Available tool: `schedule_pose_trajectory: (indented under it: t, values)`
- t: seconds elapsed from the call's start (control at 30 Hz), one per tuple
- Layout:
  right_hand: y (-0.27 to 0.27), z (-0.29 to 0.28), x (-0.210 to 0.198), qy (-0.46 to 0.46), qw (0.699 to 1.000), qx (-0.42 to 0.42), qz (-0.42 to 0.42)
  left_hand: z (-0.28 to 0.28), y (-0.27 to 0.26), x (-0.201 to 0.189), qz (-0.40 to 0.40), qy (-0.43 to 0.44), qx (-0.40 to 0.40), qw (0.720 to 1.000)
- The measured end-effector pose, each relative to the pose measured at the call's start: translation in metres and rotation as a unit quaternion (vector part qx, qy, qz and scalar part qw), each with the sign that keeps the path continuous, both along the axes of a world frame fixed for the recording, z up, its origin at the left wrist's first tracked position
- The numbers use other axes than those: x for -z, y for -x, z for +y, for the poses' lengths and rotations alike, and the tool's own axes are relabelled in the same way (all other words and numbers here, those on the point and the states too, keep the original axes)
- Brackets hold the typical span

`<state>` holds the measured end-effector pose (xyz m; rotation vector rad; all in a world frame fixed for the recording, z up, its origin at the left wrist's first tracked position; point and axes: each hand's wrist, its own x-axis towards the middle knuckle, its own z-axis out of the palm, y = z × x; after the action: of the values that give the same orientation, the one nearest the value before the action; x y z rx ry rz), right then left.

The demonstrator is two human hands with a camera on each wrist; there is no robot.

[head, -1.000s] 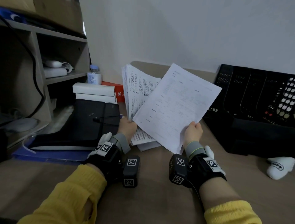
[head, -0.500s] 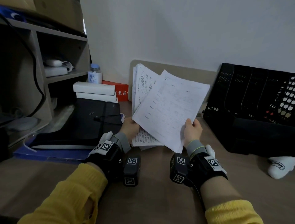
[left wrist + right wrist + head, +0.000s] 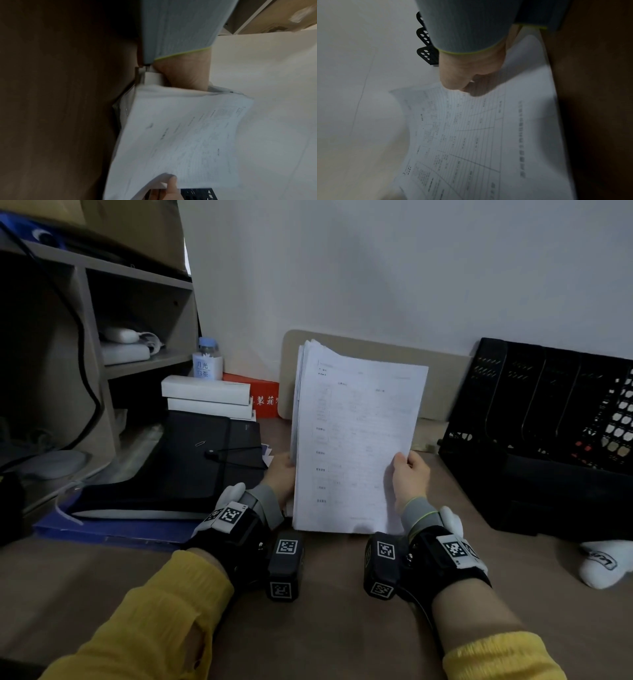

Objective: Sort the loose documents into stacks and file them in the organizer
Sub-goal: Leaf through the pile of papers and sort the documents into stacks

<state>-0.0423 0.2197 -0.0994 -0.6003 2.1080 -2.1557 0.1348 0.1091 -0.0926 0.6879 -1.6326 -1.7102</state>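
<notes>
A stack of printed white documents (image 3: 352, 440) stands nearly upright on the brown desk, its lower edge on the desk. My left hand (image 3: 281, 474) grips the stack's left edge, with the fingers hidden behind the paper. My right hand (image 3: 409, 474) pinches the front sheet near its lower right side, thumb on the printed face. The sheet (image 3: 471, 135) shows a ruled form in the right wrist view. In the left wrist view the papers (image 3: 180, 135) curve out from my left hand (image 3: 185, 73). The black mesh organizer (image 3: 548, 433) with upright dividers sits at the right.
A black folder (image 3: 178, 463) lies on a blue sheet at the left, with white boxes (image 3: 209, 397), a bottle (image 3: 207, 361) and a red box (image 3: 260, 395) behind it. A shelf unit (image 3: 102, 337) fills the far left. A white sock (image 3: 606, 563) lies at the right.
My right hand has swung the front sheet left and square onto the stack. The fanned papers have closed into one upright bundle.
</notes>
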Motion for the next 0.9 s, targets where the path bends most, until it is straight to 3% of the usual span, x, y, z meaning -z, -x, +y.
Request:
schedule_pose_trajectory:
  t: [0.4, 0.63, 0.73, 0.83, 0.9]
  values:
    - [0.007, -0.005, 0.009, 0.013, 0.994, -0.028, -0.100, -0.002, 0.000, 0.002, 0.017, 0.023, 0.028, 0.999]
    - [0.002, -0.005, 0.005, 0.022, 0.997, 0.003, -0.077, -0.006, 0.005, 0.000, 0.025, -0.032, 0.007, 0.999]
    - [0.002, -0.006, 0.006, 0.017, 0.997, 0.010, -0.078, -0.009, 0.004, -0.001, 0.030, -0.063, 0.044, 0.997]
    - [0.004, -0.008, 0.009, 0.013, 0.997, 0.020, -0.075, -0.004, 0.003, -0.005, 0.088, -0.125, 0.096, 0.984]
    - [0.004, -0.007, 0.009, 0.006, 0.997, 0.028, -0.066, -0.001, 0.002, -0.009, 0.103, -0.114, 0.109, 0.982]
